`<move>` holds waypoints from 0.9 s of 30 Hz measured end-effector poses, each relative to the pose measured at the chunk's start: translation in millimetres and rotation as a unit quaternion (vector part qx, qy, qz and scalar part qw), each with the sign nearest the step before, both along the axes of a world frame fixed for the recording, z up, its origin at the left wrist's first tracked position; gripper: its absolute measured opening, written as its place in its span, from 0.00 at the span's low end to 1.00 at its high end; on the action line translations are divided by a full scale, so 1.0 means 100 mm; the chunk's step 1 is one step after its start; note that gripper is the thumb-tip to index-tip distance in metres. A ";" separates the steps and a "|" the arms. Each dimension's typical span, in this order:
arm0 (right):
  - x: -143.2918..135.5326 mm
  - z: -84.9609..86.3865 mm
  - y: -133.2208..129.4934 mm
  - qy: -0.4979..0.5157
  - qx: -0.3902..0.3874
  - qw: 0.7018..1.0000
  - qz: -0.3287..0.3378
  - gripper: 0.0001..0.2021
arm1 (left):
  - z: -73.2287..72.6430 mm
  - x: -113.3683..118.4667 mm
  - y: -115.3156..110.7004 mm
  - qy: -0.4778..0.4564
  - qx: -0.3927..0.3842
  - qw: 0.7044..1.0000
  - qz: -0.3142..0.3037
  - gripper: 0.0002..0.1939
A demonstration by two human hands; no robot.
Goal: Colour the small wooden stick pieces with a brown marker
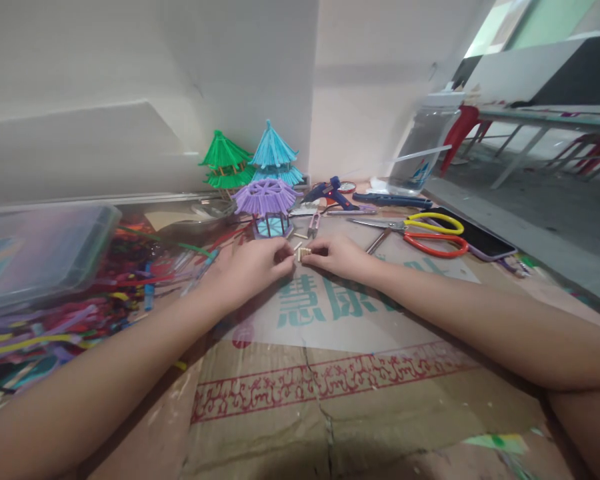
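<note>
The right hand [339, 256] pinches small sticks [305, 254], the left hand [260, 261] curls narrowly beside them, its hold unclear, a purple pagoda [267, 197] standing just beyond.

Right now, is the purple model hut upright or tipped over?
Upright: the purple model hut has its roof on top and its blue floor below, just beyond the left hand.
</note>
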State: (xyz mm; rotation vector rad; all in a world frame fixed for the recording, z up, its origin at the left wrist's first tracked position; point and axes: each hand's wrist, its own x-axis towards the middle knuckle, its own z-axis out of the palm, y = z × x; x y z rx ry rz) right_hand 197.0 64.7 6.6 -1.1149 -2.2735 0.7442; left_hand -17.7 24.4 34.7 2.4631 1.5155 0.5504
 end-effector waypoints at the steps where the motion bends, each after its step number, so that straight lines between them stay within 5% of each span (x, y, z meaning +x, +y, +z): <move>1: 0.00 0.00 0.00 0.003 -0.001 1.000 0.005 0.09 | -0.01 0.02 -0.02 0.000 0.000 1.000 0.006 0.12; 12: 0.00 -0.01 0.00 0.007 0.002 1.000 0.011 0.09 | -0.18 0.07 0.08 -0.168 -0.042 0.985 0.005 0.07; 27: -0.02 -0.03 0.03 -0.002 0.023 0.999 0.030 0.10 | -0.23 0.12 0.08 -0.217 -0.051 0.974 -0.037 0.06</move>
